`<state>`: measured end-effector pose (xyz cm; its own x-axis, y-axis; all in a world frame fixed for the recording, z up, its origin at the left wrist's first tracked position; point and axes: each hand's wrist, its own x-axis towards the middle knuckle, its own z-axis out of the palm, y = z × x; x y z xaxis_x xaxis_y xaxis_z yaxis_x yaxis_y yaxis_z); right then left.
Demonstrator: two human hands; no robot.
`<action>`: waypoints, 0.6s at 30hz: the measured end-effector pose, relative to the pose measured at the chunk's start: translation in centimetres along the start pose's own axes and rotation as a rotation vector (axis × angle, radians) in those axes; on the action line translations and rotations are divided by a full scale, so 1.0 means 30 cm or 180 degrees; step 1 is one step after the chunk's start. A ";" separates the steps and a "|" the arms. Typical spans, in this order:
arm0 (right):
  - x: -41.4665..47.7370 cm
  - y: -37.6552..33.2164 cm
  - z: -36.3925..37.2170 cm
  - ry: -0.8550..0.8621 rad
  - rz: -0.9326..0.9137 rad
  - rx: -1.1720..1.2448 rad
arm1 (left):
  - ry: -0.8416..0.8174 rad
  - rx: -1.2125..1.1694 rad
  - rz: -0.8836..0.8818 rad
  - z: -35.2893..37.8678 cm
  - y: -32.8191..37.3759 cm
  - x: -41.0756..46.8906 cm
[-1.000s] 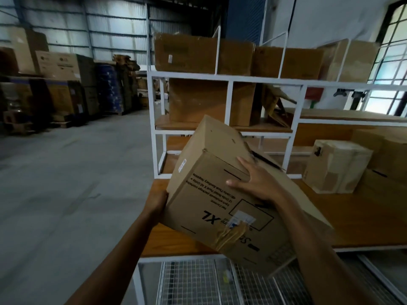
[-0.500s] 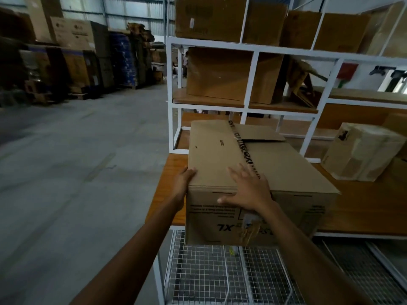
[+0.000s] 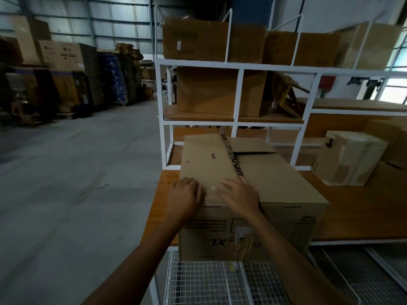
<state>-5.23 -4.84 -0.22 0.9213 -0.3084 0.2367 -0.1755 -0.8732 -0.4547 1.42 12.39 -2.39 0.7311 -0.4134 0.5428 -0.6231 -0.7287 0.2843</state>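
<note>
Box [image 3: 275, 183] lies under our left grip [image 3: 185, 194] and right grip [image 3: 240, 198], both released, palms flat on its top.

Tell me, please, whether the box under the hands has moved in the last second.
Yes: the box has come down from a tilt, flat onto the table.
</note>
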 end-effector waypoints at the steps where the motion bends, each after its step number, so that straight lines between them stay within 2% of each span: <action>1: 0.007 -0.006 0.007 0.0414 0.0216 0.0474 | -0.0226 -0.0021 0.0227 -0.006 0.013 0.017; 3: 0.015 -0.027 -0.004 0.1184 0.0653 0.1345 | -0.0654 0.0030 0.0612 -0.003 0.049 0.048; 4: 0.019 -0.037 -0.025 0.1292 0.0856 0.1655 | -0.0857 0.0130 0.0778 0.007 0.068 0.061; 7: 0.037 -0.025 -0.091 0.1179 0.1185 0.2034 | -0.1286 0.0415 0.1109 0.026 0.145 0.087; 11: 0.060 0.056 -0.108 0.1407 0.1537 0.2242 | -0.1556 0.0459 0.1159 0.008 0.203 0.127; 14: 0.056 0.057 -0.099 0.1265 0.1413 0.2231 | -0.1374 0.0422 0.1180 -0.023 0.210 0.147; 18: 0.029 0.040 -0.086 0.1540 0.1319 0.2024 | -0.0589 0.0543 0.1320 -0.068 0.233 0.160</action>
<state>-5.54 -7.13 1.66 0.5549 -0.8028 0.2182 -0.1037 -0.3270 -0.9393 0.00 6.41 3.82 0.4775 -0.7669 0.4288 -0.8293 -0.5546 -0.0684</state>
